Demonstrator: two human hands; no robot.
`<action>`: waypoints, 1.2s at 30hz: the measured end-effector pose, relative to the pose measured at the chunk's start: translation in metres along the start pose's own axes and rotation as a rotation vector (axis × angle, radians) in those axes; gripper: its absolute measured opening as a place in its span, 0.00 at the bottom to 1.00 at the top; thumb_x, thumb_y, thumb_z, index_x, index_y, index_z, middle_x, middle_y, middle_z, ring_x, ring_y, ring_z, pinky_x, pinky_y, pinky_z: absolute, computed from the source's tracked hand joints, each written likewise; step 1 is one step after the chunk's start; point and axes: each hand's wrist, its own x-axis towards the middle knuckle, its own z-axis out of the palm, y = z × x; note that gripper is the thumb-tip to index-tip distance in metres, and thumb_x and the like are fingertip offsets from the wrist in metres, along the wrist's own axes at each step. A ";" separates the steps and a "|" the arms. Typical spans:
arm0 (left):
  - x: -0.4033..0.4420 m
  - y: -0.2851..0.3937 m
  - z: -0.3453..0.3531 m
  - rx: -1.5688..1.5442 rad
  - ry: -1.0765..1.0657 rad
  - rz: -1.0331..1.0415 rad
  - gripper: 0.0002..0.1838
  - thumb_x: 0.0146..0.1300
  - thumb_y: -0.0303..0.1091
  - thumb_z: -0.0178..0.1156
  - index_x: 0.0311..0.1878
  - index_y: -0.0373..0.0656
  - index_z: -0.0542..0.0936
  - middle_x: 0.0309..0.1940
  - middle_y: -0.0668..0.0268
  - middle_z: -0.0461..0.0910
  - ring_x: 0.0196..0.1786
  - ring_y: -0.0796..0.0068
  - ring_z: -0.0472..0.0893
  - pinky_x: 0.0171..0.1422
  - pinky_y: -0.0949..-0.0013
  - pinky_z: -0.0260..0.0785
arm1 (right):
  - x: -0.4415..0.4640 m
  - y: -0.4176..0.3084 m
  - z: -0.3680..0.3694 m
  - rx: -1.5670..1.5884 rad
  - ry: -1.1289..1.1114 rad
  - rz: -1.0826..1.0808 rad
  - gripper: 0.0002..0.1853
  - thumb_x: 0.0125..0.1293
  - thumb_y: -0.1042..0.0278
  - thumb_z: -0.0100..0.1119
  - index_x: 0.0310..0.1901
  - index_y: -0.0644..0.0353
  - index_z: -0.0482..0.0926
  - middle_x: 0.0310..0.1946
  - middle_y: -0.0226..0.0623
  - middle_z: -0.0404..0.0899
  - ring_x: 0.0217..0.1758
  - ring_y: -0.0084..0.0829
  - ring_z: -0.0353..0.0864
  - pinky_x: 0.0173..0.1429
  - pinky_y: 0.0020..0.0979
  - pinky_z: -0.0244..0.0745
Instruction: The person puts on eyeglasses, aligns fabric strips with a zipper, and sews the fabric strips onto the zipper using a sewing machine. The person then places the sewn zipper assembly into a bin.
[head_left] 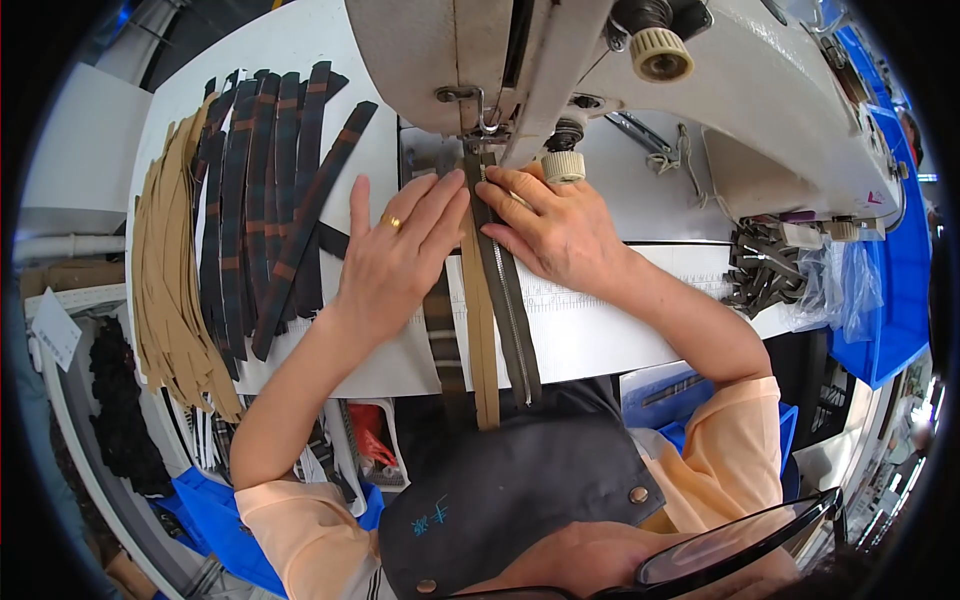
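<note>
My left hand (pixel 405 235), with a ring on one finger, lies flat with its fingers stretched out. It rests over a plaid fabric strip (pixel 444 340) and the edge of a tan strip (pixel 484 350). My right hand (pixel 565 228) has bent fingers and thumb closed on the edge of a dark olive zipper (pixel 516 330) with metal teeth. Zipper and tan strip lie side by side, running up to the presser foot (pixel 482 138) of the sewing machine (pixel 440 50) and hanging over the table's front edge onto a dark apron (pixel 480 500). The needle point cannot be made out.
Left of my hands are stacks of tan strips (pixel 175 260) and dark plaid strips (pixel 240 200). Tweezers (pixel 640 132) lie under the machine arm. At the right sit a heap of zippers (pixel 765 270), a plastic bag (pixel 850 290) and a blue bin (pixel 905 330).
</note>
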 end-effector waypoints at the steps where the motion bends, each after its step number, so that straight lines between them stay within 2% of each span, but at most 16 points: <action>1: 0.002 -0.002 0.005 -0.030 -0.007 -0.011 0.22 0.58 0.35 0.61 0.57 0.40 0.74 0.58 0.67 0.73 0.59 0.71 0.73 0.68 0.38 0.48 | 0.000 -0.001 0.001 0.004 0.007 0.003 0.20 0.55 0.60 0.66 0.48 0.60 0.79 0.42 0.34 0.77 0.43 0.34 0.75 0.44 0.33 0.71; 2: 0.002 -0.004 0.012 -0.061 -0.014 -0.021 0.23 0.59 0.35 0.61 0.57 0.40 0.74 0.58 0.67 0.73 0.59 0.72 0.73 0.68 0.38 0.48 | 0.000 -0.001 0.001 0.008 0.015 0.007 0.21 0.53 0.60 0.66 0.47 0.61 0.79 0.38 0.32 0.76 0.42 0.33 0.72 0.46 0.33 0.70; 8: 0.002 -0.005 0.017 -0.115 -0.017 -0.048 0.22 0.59 0.34 0.61 0.58 0.40 0.74 0.58 0.67 0.73 0.58 0.72 0.74 0.69 0.38 0.48 | -0.001 0.000 0.003 0.019 0.028 -0.001 0.21 0.53 0.61 0.66 0.47 0.62 0.79 0.39 0.33 0.76 0.43 0.34 0.72 0.48 0.34 0.70; 11: 0.001 -0.007 0.017 -0.141 -0.005 -0.059 0.22 0.58 0.32 0.61 0.57 0.40 0.75 0.58 0.66 0.73 0.58 0.71 0.74 0.69 0.39 0.48 | 0.001 -0.001 -0.002 -0.001 -0.001 -0.019 0.21 0.57 0.61 0.65 0.51 0.60 0.78 0.47 0.37 0.78 0.41 0.36 0.81 0.35 0.32 0.77; 14: 0.001 -0.008 0.016 -0.176 -0.037 -0.070 0.23 0.56 0.29 0.60 0.58 0.40 0.75 0.59 0.66 0.73 0.59 0.70 0.74 0.70 0.40 0.48 | 0.000 0.001 0.000 -0.004 0.021 -0.031 0.21 0.57 0.61 0.65 0.51 0.60 0.78 0.46 0.36 0.78 0.40 0.35 0.81 0.36 0.31 0.76; 17: -0.001 -0.009 0.017 -0.184 0.031 -0.062 0.25 0.55 0.26 0.59 0.59 0.41 0.74 0.61 0.65 0.72 0.59 0.67 0.75 0.70 0.39 0.48 | 0.000 -0.001 0.001 0.024 0.025 -0.004 0.21 0.53 0.61 0.66 0.46 0.62 0.79 0.40 0.33 0.76 0.44 0.35 0.72 0.50 0.34 0.72; 18: -0.003 -0.010 0.016 -0.184 0.077 -0.056 0.26 0.54 0.25 0.58 0.60 0.42 0.74 0.62 0.64 0.72 0.60 0.66 0.75 0.70 0.39 0.48 | 0.002 -0.003 0.000 0.018 0.024 -0.007 0.20 0.53 0.61 0.66 0.46 0.62 0.79 0.39 0.33 0.76 0.44 0.35 0.72 0.50 0.34 0.72; 22: -0.003 0.009 0.017 -0.191 0.040 -0.058 0.25 0.56 0.21 0.54 0.60 0.45 0.74 0.63 0.63 0.70 0.61 0.65 0.75 0.70 0.39 0.47 | -0.001 -0.001 0.000 0.017 0.027 -0.018 0.19 0.53 0.61 0.66 0.45 0.62 0.79 0.38 0.33 0.75 0.44 0.35 0.72 0.50 0.34 0.72; 25: 0.003 0.005 0.012 -0.277 -0.032 -0.146 0.23 0.55 0.22 0.56 0.57 0.43 0.75 0.61 0.64 0.72 0.60 0.65 0.75 0.69 0.39 0.48 | 0.001 -0.002 0.001 0.020 0.036 -0.013 0.19 0.53 0.61 0.66 0.44 0.62 0.79 0.38 0.32 0.75 0.44 0.34 0.73 0.49 0.33 0.72; 31: 0.012 -0.006 0.025 -0.323 0.016 -0.114 0.21 0.53 0.22 0.58 0.53 0.41 0.76 0.53 0.67 0.75 0.55 0.68 0.76 0.68 0.39 0.48 | -0.001 0.000 0.001 0.025 0.030 -0.002 0.20 0.52 0.61 0.66 0.44 0.62 0.78 0.37 0.32 0.74 0.43 0.33 0.73 0.47 0.32 0.72; 36: 0.010 -0.005 0.031 -0.249 0.085 -0.074 0.21 0.51 0.22 0.59 0.52 0.41 0.77 0.53 0.68 0.75 0.53 0.71 0.78 0.69 0.38 0.48 | 0.000 -0.001 -0.001 0.026 0.023 0.006 0.20 0.51 0.61 0.67 0.44 0.62 0.78 0.37 0.32 0.75 0.43 0.33 0.74 0.46 0.32 0.72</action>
